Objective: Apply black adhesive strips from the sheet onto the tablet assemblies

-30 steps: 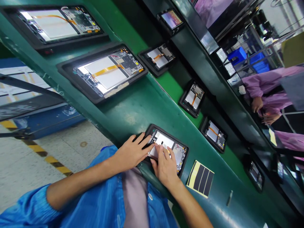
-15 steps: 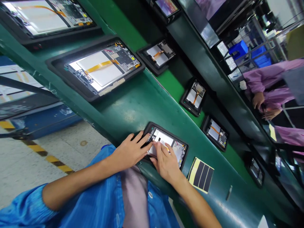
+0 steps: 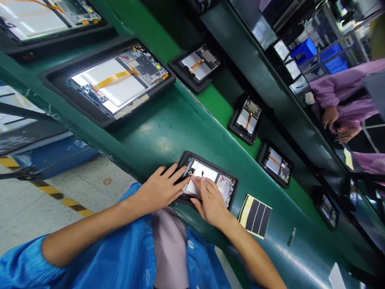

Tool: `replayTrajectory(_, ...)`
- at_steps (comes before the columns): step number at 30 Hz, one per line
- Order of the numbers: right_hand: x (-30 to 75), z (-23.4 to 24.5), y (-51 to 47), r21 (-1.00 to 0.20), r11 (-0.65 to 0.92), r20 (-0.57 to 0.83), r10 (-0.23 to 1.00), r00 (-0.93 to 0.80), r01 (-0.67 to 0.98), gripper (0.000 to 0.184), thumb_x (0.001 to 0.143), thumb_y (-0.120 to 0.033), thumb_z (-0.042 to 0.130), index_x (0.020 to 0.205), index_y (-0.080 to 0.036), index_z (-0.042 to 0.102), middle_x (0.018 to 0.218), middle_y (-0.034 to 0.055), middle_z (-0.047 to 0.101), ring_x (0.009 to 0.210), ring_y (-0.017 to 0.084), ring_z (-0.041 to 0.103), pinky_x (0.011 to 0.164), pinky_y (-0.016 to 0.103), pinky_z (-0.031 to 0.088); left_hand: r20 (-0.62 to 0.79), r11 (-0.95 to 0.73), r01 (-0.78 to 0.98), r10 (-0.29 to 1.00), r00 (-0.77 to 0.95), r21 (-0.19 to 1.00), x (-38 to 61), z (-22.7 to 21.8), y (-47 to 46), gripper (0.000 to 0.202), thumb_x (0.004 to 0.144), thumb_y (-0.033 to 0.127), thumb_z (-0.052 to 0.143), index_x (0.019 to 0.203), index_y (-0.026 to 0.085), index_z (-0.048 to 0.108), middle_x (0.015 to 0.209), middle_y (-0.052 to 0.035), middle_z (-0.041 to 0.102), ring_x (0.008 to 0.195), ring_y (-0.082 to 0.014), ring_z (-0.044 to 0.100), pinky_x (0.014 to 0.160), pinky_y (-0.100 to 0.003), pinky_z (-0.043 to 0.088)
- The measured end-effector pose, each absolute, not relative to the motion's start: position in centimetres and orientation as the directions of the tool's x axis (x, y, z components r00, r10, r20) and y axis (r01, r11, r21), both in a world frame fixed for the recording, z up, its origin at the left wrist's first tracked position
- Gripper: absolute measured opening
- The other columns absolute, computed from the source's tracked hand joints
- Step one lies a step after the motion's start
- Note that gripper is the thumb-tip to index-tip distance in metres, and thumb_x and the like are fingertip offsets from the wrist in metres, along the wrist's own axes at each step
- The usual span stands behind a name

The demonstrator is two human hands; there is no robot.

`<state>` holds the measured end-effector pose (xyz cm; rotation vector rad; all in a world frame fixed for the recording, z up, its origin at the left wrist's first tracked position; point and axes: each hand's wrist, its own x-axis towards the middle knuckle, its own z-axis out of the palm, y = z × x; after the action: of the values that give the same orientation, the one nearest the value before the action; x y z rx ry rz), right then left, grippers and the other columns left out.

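An open-backed tablet [image 3: 221, 185] lies in a black frame on the green bench in front of me, its white battery and circuit board showing. My left hand [image 3: 162, 188] rests on the tablet's left end, its fingers spread. The fingers of my right hand [image 3: 213, 202] are stretched out over the battery, the thumb held apart. A small black piece [image 3: 202, 173] shows at a right fingertip; whether it is held or stuck down I cannot tell. Right of the tablet lies a yellow sheet with black adhesive strips [image 3: 257, 216].
A larger-looking open tablet [image 3: 117, 82] sits up-left on the bench, another [image 3: 51, 18] beyond it. Several open tablets, one here [image 3: 197, 66], line the green conveyor. A small thin object [image 3: 291, 237] lies at right. Across the line are a co-worker's hands [image 3: 331, 117].
The view has shifted slightly, moving the tablets in the picture. My right fingers have moved a little over the battery. My left hand stays at the tablet's left end.
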<state>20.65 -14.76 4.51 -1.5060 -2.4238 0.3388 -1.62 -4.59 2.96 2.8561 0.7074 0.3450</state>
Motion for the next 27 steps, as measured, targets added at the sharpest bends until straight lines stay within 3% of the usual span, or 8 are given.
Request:
replayTrajectory(5, 20.9, 3.8, -15.1, -0.373, 0.418, 0.156, 0.908, -0.388, 0.828, 0.083, 0.107, -0.023, 0.046, 0.165, -0.003, -0.009, 0.151, 0.0217, 0.057, 0.147, 0.029, 0.047, 0.113, 0.053, 0.050, 0.206, -0.861, 0.423, 0.485, 0.850, 0.282, -2.0, 2.6, -4.6, 0.041, 0.100, 0.033, 0.056, 0.140, 0.024, 0.065, 0.145, -0.0126, 0.064, 0.129, -0.0357, 0.061, 0.090, -0.046, 0.049)
replayTrajectory(14, 19.9, 3.9, -15.2, -0.163, 0.444, 0.106, 0.896, -0.432, 0.881, 0.080, 0.108, -0.026, 0.043, 0.163, 0.004, -0.006, 0.147, 0.0241, 0.059, 0.137, 0.032, 0.058, 0.112, 0.051, 0.047, 0.225, -0.871, 0.411, 0.471, 0.853, 0.268, -2.3, 2.4, -4.3, 0.040, 0.101, 0.036, 0.055, 0.137, 0.023, 0.066, 0.144, -0.0123, 0.065, 0.127, -0.0350, 0.061, 0.089, -0.046, 0.048)
replayTrajectory(18, 19.7, 3.9, -15.2, -0.131, 0.459, 0.082, 0.889, -0.451, 0.879, 0.078, 0.109, -0.030, 0.039, 0.163, 0.005, -0.004, 0.146, 0.0249, 0.060, 0.138, 0.032, 0.056, 0.112, 0.051, 0.045, 0.232, -0.871, 0.390, 0.463, 0.856, 0.297, -2.3, 2.4, -3.8, 0.036, 0.101, 0.033, 0.055, 0.133, 0.023, 0.069, 0.142, -0.0115, 0.066, 0.125, -0.0343, 0.062, 0.088, -0.046, 0.049)
replayTrajectory(22, 19.8, 4.0, -15.2, -0.137, 0.450, 0.044, 0.893, -0.449, 0.882, 0.076, 0.109, -0.034, 0.041, 0.163, 0.005, 0.005, 0.145, 0.0261, 0.061, 0.140, 0.032, 0.055, 0.114, 0.051, 0.043, 0.264, -0.832, 0.391, 0.510, 0.819, 0.394, -2.1, 2.2, -2.7, 0.032, 0.101, 0.028, 0.053, 0.126, 0.025, 0.072, 0.149, -0.0105, 0.061, 0.139, -0.0346, 0.053, 0.104, -0.052, 0.047)
replayTrajectory(27, 19.8, 4.1, -14.9, -0.140, 0.442, -0.001, 0.895, -0.446, 0.886, 0.074, 0.107, -0.040, 0.047, 0.162, 0.001, 0.019, 0.143, 0.0255, 0.062, 0.140, 0.032, 0.055, 0.116, 0.052, 0.041, 0.196, -0.738, 0.463, 0.611, 0.767, 0.491, -1.0, 1.8, -1.1, 0.044, 0.099, 0.028, 0.051, 0.140, 0.018, 0.063, 0.165, -0.0189, 0.039, 0.156, -0.0380, 0.030, 0.125, -0.064, 0.028)
